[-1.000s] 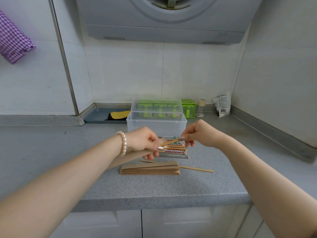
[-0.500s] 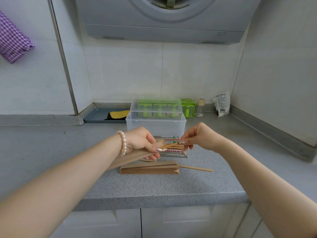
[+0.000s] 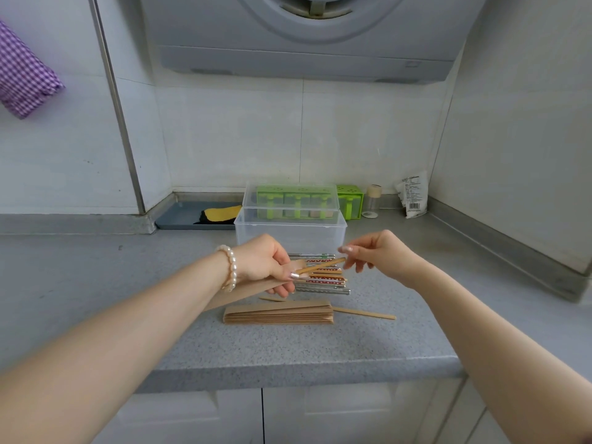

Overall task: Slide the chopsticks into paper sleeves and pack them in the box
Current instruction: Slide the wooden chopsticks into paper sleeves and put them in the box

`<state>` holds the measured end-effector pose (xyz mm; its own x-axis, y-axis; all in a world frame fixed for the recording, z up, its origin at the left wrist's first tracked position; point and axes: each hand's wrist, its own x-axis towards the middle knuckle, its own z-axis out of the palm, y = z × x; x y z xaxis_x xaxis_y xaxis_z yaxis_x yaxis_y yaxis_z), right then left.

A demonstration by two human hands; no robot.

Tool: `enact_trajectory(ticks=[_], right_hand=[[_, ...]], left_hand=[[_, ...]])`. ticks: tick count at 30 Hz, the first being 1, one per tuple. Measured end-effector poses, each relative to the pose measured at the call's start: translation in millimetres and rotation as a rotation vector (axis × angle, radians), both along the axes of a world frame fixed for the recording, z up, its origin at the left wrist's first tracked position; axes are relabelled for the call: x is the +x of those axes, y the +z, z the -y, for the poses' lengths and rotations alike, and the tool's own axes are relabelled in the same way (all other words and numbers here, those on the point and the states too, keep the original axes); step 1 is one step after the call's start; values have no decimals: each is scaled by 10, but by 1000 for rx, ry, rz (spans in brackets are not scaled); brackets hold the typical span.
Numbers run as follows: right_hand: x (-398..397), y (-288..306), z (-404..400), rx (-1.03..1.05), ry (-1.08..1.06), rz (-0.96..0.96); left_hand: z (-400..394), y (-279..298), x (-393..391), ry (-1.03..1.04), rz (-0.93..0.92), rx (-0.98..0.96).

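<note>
Head view, only one here: my left hand (image 3: 266,262) grips a long brown kraft paper sleeve (image 3: 243,291) near its mouth, with a thin tan wooden chopstick (image 3: 322,266) partly slid in and its free end sticking out to the right. My right hand (image 3: 374,256) is just beside that free end, fingers loosely curled, holding nothing; looks like it is apart from the stick, though the fingertips are blurred so a light touch can't be ruled out. The chopstick should be light, stiff and smooth, easy to push from the butt end with two fingertips; the sleeve is soft thin paper that will crease or buckle, so hold it near the opening and keep it straight. Under my hands lies a row of patterned red, green and silver chopsticks (image 3: 323,280) on the grey speckled countertop (image 3: 96,283). Nearer me is a flat stack of brown paper sleeves (image 3: 278,314), with another plain wooden chopstick (image 3: 365,313) lying just beside and partly behind it. The clear plastic box with its lid propped open (image 3: 290,229) stands right behind the chopstick row, near enough to drop in. Behind it are green seasoning containers (image 3: 349,200), a small jar (image 3: 373,200), a white packet (image 3: 412,193); nothing blocks the way to the box.
</note>
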<state>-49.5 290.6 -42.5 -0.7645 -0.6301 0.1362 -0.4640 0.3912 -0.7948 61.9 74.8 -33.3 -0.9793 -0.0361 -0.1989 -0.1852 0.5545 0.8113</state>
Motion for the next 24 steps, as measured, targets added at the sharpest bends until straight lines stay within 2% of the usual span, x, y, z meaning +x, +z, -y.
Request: enact_trajectory(ticks=[3, 5, 9, 12, 17, 20, 24], right_hand=[[-105, -161, -79, 276, -19, -101], [-114, -328, -92, 416, -1, -88], [-86, -555, -85, 441, -39, -84], [-98, -653, -107, 455, -31, -181], [-114, -750, -137, 418, -27, -287], [-146, -613, -208, 360, -79, -256], [-221, -123, -457, -17, -131, -56]], left_hand=[[37, -11, 12, 23, -24, -4], [61, -13, 16, 52, -38, 19], [96, 22, 14, 72, 16, 118], [115, 25, 20, 54, 62, 220], [161, 33, 35, 20, 85, 162], [170, 32, 51, 7, 88, 113], [227, 41, 44, 14, 71, 48]])
